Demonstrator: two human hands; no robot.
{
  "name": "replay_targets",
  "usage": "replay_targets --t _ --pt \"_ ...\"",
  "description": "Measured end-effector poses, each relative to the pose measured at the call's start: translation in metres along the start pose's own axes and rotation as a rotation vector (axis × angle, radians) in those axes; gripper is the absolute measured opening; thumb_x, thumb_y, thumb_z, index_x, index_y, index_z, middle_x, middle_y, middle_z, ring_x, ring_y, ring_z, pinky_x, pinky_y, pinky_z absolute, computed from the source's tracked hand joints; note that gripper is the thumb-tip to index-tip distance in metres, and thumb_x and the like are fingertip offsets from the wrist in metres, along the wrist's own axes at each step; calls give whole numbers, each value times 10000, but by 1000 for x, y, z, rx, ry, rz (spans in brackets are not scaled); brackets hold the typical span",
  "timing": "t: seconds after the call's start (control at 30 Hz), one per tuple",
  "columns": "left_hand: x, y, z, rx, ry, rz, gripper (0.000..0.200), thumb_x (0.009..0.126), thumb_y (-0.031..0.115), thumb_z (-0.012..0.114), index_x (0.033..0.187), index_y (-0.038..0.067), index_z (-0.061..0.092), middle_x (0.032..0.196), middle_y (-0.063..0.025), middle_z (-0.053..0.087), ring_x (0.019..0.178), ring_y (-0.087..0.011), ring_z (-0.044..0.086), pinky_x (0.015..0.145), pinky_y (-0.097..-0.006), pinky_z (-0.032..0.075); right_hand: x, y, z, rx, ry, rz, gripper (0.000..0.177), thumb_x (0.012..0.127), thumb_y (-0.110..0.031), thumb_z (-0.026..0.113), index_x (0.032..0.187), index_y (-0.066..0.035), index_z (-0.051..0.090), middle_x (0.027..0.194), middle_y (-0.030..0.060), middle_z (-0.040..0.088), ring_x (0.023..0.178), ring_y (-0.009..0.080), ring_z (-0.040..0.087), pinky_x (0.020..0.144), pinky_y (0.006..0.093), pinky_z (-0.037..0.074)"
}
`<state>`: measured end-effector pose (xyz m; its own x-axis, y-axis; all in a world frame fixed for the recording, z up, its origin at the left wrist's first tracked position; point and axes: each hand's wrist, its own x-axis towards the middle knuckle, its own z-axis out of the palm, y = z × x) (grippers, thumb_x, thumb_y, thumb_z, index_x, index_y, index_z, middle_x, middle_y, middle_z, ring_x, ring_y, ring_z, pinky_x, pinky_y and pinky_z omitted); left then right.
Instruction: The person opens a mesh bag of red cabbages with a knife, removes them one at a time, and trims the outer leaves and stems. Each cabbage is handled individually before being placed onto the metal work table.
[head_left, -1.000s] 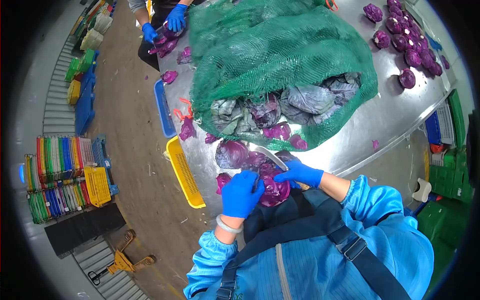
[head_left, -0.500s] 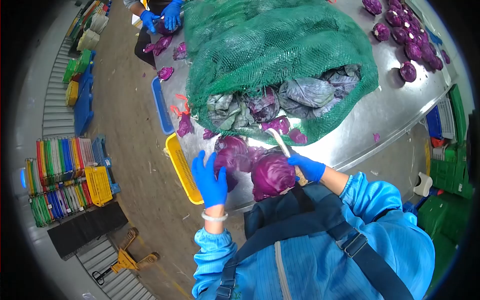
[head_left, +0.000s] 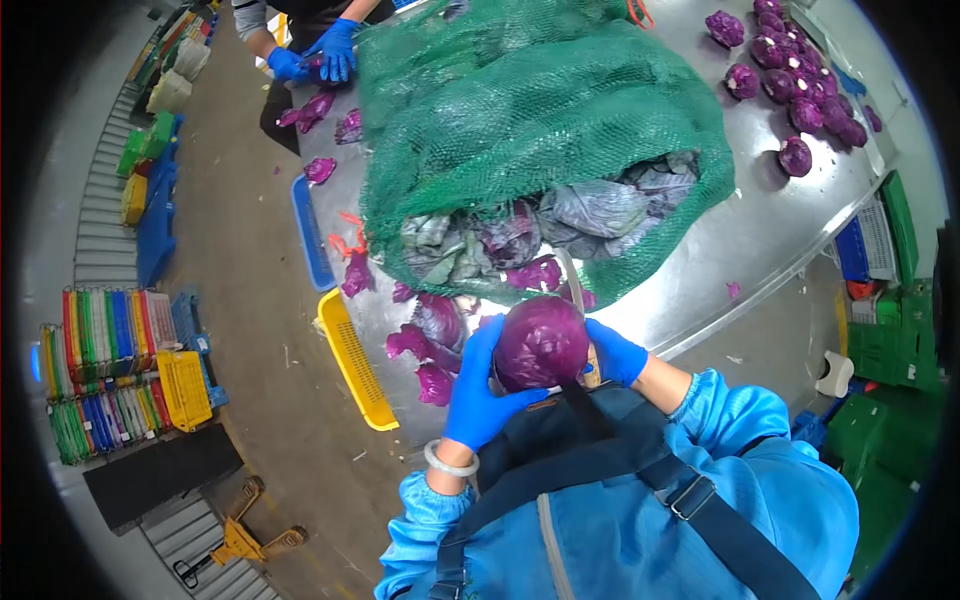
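Note:
A round red cabbage [head_left: 543,343] is lifted near my body at the table's front edge. My left hand [head_left: 482,385], in a blue glove, wraps its left and lower side. My right hand [head_left: 617,353], gloved too, grips a knife [head_left: 572,278] at the cabbage's right side. The pale blade points away from me, partly hidden behind the cabbage; the light handle shows below. Peeled purple leaves [head_left: 436,325] lie on the metal table [head_left: 690,285] to the left. Beyond, a green mesh sack [head_left: 540,120] gapes towards me with leafy cabbages [head_left: 595,212] inside.
Trimmed cabbages [head_left: 805,85] are heaped at the table's far right. A yellow basket [head_left: 357,360] and a blue basket [head_left: 312,232] stand along the left edge. Across the table, a co-worker's gloved hands [head_left: 335,48] handle purple pieces. Crates and a pallet jack [head_left: 240,540] stand on the left.
My left hand moved right from the loose leaves and closed around the cabbage, which is now raised and turned. The knife stays in my right hand, its blade more upright. The view shifted slightly.

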<state>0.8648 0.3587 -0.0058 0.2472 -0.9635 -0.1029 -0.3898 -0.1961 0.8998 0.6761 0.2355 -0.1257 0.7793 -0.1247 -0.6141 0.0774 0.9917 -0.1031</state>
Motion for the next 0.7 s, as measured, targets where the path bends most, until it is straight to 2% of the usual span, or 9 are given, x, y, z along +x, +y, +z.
replay_targets --t 0.03,0.1,0.17,0.27,0.33,0.37,0.47,0.53,0.7 --pt "0 2 0 -46 -20 -24 951 631 143 851 1435 64 349 1355 -134 461 1266 -286 457 1063 -391 373 -1 -1 -11 -13 -120 23 617 937 -461 502 1426 -108 369 1308 122 553 1103 237 597 878 356 519" --pt "4 12 -8 -56 -64 45 831 673 97 809 1401 56 410 1322 -119 493 1214 -253 502 1005 -362 418 -8 -2 -20 -416 -154 -98 611 937 -470 502 1426 -127 372 1352 124 515 1208 254 524 984 391 453" --pt "2 5 -24 -198 -155 -97 638 733 2 714 1334 41 504 1317 -102 518 1079 -181 581 875 -294 475 -13 -4 -13 -603 -194 -202 596 939 -474 501 1421 -144 383 1370 121 499 1251 259 495 1030 406 426" --pt "3 -29 -52 -246 -225 -218 587 743 37 703 1304 52 531 1287 -121 556 1158 -206 542 959 -340 444 -18 -7 10 -453 -245 -199 566 944 -477 491 1405 -158 408 1363 112 505 1241 250 502 1027 405 430" --pt "7 -43 -52 -189 107 -312 586 738 41 709 1298 54 536 1298 -127 549 1163 -225 538 963 -354 438 -15 -5 14 -193 -227 -27 554 948 -481 479 1393 -157 421 1367 110 500 1257 245 488 1046 414 412" --pt "5 -48 -52 -159 267 -364 585 736 43 712 1295 55 538 1303 -129 546 1166 -235 536 964 -361 436 -18 2 14 -60 -120 26 526 962 -470 448 1387 -159 430 1294 107 558 1095 213 596 864 358 528" --pt "14 -2 -45 606 457 52 573 732 62 728 1278 57 552 1308 -151 536 1205 -288 513 996 -388 414 -2 9 -2 -521 -259 -213 511 972 -467 427 1376 -155 442 1181 87 616 848 162 627 590 276 491" --pt "5 16 -36 69 250 107 551 708 97 753 1232 66 586 1288 -183 539 1210 -371 500 1008 -417 410 1 9 2 -450 -238 -151 507 973 -472 423 1364 -150 455 1083 66 654 673 122 615 414 223 418" --pt "-1 48 -23 510 81 422 401 686 121 787 1058 20 678 1170 -170 621 1006 -319 636 843 -378 523 -27 -3 55 -108 -61 8 513 958 -514 444 1335 -168 488 1039 42 660 663 87 577 411 217 391"
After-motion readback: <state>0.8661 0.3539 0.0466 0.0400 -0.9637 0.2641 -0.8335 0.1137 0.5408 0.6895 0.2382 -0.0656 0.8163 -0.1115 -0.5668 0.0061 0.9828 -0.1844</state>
